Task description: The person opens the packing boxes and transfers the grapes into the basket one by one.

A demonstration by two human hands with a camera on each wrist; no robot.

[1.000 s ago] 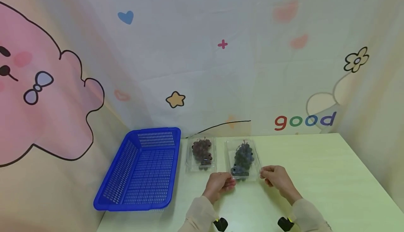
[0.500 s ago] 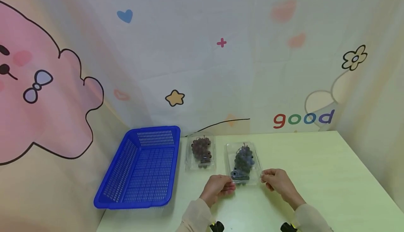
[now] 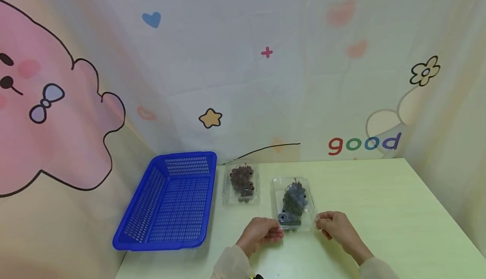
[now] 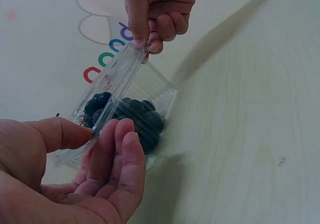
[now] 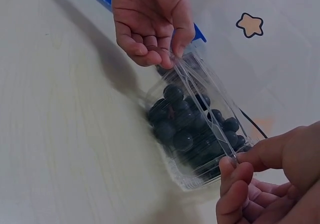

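Observation:
A clear plastic clamshell box (image 3: pixel 310 199) with a bunch of dark grapes (image 3: pixel 294 199) inside is held between both hands. My left hand (image 3: pixel 262 233) pinches its near left corner between thumb and fingers. The near right corner is pinched by my right hand (image 3: pixel 339 229). In the left wrist view the rim of the box (image 4: pixel 111 104) runs from one hand to the other, its near side tilted up off the table. Dark round grapes (image 5: pixel 182 129) show through the clear wall in the right wrist view.
Left of the held box lies a second clear box (image 3: pixel 229 194) with reddish-brown grapes (image 3: pixel 241 178). A blue plastic basket (image 3: pixel 206 211) stands at the table's left side. Behind the table (image 3: pixel 379 211) hangs a printed cloth (image 3: pixel 243 80).
Both hands have drawn the box of dark grapes toward the table's near edge, keeping their pinch on its corners. The second box and the basket have stayed in place.

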